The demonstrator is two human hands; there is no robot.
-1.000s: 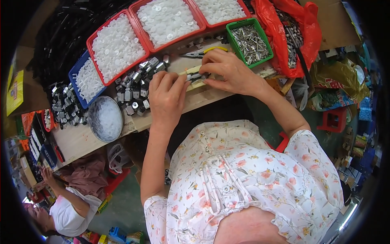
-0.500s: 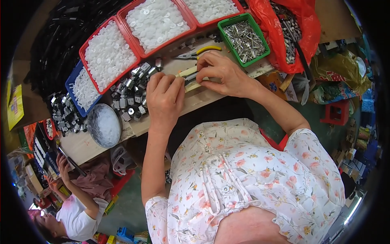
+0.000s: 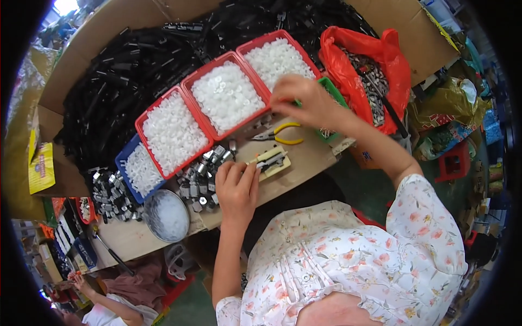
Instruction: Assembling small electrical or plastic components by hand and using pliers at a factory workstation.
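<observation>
Left hand (image 3: 237,187): fingers curled at left end of cream block (image 3: 278,168) on bench (image 3: 310,155); can't tell if it's pinching anything. Slim dark-and-silver part (image 3: 271,160) lies in block. Yellow-handled pliers (image 3: 272,136) just beyond. Right hand (image 3: 311,102) partly hides green bin (image 3: 338,93), fingers bent; can't tell if it's holding anything. Red trays (image 3: 244,124) of white pieces (image 3: 225,98), black parts (image 3: 117,89) heaped behind.

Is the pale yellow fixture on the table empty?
No, a dark and silver piece lies along the pale yellow fixture.
</observation>
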